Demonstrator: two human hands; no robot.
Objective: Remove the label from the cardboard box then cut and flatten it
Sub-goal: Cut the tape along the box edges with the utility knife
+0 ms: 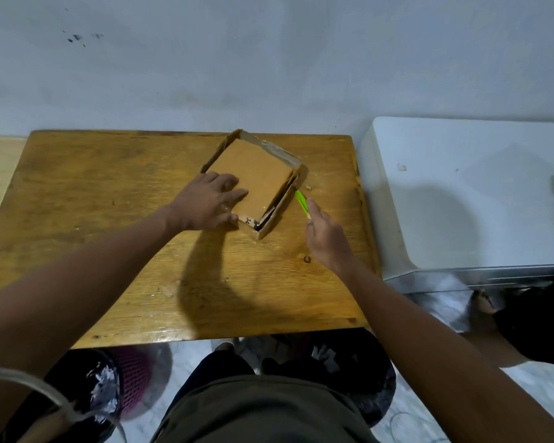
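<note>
Right hand [325, 233] closed around a green cutter [302, 203], blade tip hidden against the cardboard box [256, 177]. Left hand [205, 203] spread flat, pressing the box. Box sits at the table's [109, 219] twelve o'clock edge, long axis five-to-eleven.

I am seeing a wooden table [109, 219] standing against a pale grey wall [269, 59], which is carrying a few dark marks at the upper left. Just beside the table, on the right, a white cabinet [461, 187] is standing, with a grey shadow lying on its top. Under the table's near edge a purple mesh basket [131, 378] is showing, perhaps holding crumpled scraps; the view there is blurred. The floor [541, 385] is looking light and marbled.
</note>
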